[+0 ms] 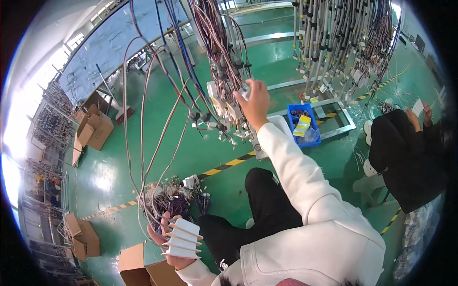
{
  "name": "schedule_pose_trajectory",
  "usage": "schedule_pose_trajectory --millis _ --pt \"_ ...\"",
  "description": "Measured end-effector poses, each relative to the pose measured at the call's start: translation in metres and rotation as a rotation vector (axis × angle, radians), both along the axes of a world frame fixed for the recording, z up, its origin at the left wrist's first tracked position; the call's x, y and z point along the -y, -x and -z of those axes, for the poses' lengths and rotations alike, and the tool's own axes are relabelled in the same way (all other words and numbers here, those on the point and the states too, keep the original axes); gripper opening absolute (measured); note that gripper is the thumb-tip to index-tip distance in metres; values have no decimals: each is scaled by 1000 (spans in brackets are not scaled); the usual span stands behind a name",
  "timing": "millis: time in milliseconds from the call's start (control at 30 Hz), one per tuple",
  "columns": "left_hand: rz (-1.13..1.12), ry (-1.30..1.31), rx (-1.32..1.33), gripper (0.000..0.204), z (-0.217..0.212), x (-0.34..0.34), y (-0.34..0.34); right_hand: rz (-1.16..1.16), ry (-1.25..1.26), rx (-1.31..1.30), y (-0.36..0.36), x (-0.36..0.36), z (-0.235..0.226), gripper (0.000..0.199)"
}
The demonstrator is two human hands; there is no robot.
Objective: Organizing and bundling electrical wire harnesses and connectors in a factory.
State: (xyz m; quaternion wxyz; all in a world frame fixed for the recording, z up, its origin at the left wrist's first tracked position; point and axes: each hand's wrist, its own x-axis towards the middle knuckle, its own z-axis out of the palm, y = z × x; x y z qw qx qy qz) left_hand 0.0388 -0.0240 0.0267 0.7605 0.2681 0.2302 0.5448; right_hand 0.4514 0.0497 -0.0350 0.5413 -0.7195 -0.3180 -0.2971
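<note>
In the head view, a white folded strip (182,240) is being grasped by the left hand's (158,237) fingers, down by the floor heap of wires (172,206). The right hand (255,102) is being held up at the hanging bundle (224,78); whether anything's being pinched there can't be told. Main worry: long loose wires (126,105) are being draped down to the left hand, so snagging could be caused by a quick tug. Stuff behind the right fingers is being hidden, and the bundle's top is being cut off.

grn floor (225,187) w/ blk/yel striped tape (229,164); open cardboard bxs (101,132) on l. side
</note>
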Motion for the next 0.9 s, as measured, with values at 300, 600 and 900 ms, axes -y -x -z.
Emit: schedule_pose_trajectory --millis 300,600,900 --pt "208 163 483 56 16 -23 65 -1002 -174 -626 30 127 -41 23" --pt "-37 -436 246 51 23 -8 51 -697 167 -377 45 219 -62 17" --pt "319 47 364 50 -8 -7 71 -759 398 -429 2 173 -62 42"
